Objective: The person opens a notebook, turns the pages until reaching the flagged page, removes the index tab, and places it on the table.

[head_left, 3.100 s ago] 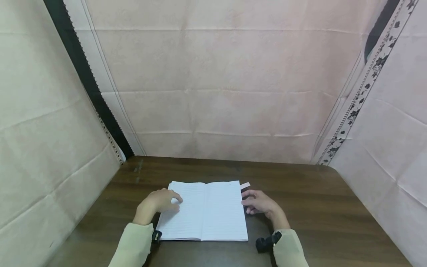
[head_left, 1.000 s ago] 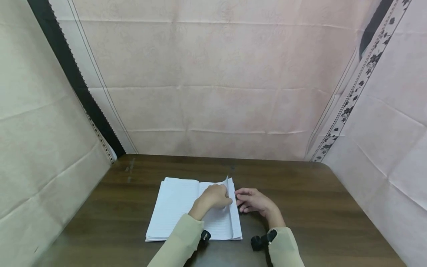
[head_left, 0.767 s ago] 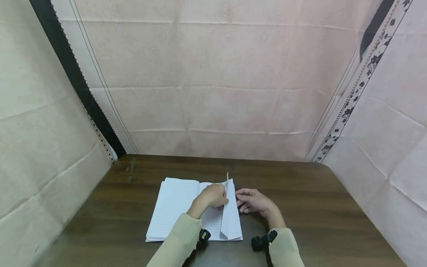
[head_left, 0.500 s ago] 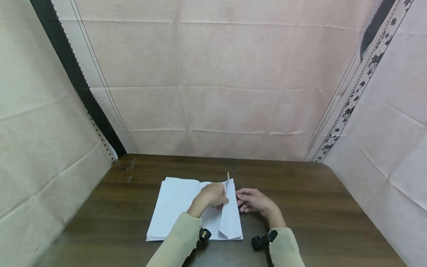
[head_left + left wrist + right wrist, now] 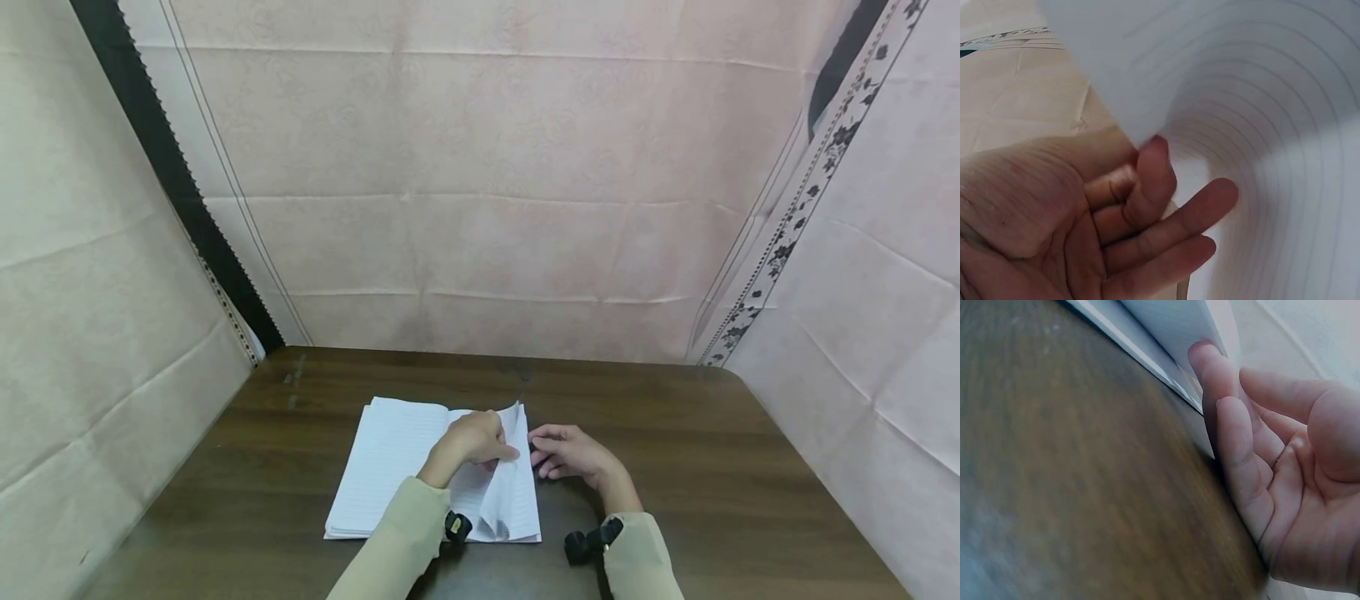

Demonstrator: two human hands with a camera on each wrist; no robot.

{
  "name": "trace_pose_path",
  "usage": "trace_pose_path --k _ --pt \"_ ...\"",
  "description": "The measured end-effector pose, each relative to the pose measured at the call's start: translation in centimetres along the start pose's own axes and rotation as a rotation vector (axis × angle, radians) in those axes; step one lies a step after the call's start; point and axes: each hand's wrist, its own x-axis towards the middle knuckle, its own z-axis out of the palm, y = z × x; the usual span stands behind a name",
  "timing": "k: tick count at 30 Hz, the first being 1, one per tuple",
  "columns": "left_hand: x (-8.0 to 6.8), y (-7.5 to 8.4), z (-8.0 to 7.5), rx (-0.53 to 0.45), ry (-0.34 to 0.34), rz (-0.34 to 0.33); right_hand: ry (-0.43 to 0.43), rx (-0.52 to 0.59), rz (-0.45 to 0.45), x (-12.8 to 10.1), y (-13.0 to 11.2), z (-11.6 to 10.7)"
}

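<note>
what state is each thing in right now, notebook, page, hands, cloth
Notebook: open, lying on the table
Page: lifted, curled over
Left hand: pinching the page's edge
Right hand: fingers loosely bent, by the notebook's right edge
Cloth: creased, behind the table

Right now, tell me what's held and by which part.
The left hand pinches a page by its free edge; the right hand seems to hold nothing.

No word, number or brand can be read — the notebook (image 5: 393, 458) at lower centre of the head view bears ruled lines, and the border strip (image 5: 782, 252) toward upper right, a dark leafy print.
</note>
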Motion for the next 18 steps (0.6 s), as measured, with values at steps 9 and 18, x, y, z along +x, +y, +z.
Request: trace_pose_path --k 9,18 --pt "-0.4 -0.2 -0.8 -0.031 -0.002 0.036 0.004 -0.002 0.009 0.2 -0.1 0.1" --pt "-1.4 -1.5 -2.5 -0.047 -0.026 0.003 0.037 -0.026 0.029 0.4 0.1 0.1"
